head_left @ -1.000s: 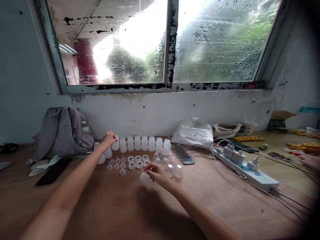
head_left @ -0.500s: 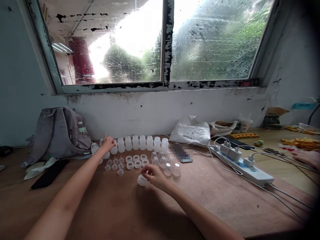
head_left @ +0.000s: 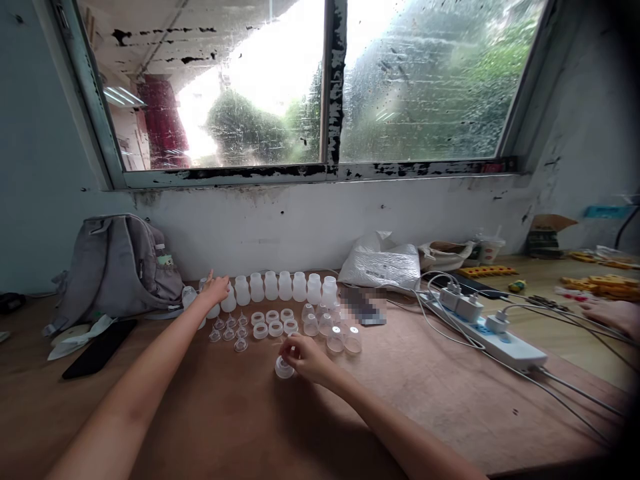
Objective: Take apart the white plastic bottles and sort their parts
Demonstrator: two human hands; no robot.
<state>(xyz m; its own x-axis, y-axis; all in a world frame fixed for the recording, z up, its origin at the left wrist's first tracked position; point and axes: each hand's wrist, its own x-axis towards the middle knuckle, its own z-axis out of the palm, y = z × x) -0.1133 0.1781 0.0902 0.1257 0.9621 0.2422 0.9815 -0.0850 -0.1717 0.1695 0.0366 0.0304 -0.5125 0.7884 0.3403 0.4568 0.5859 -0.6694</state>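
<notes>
Two bare forearms [head_left: 153, 373], slim, tapering, bare hands [head_left: 307, 358] (slender-fingered)

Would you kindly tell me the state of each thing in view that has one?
White bottles: upright, lined up
White rings: flat, in two rows
Small clear pieces: tips up
Clear caps: domes up
White piece: on the table, partly covered by the right hand
Power strip: chargers plugged in
Backpack: upright
</notes>
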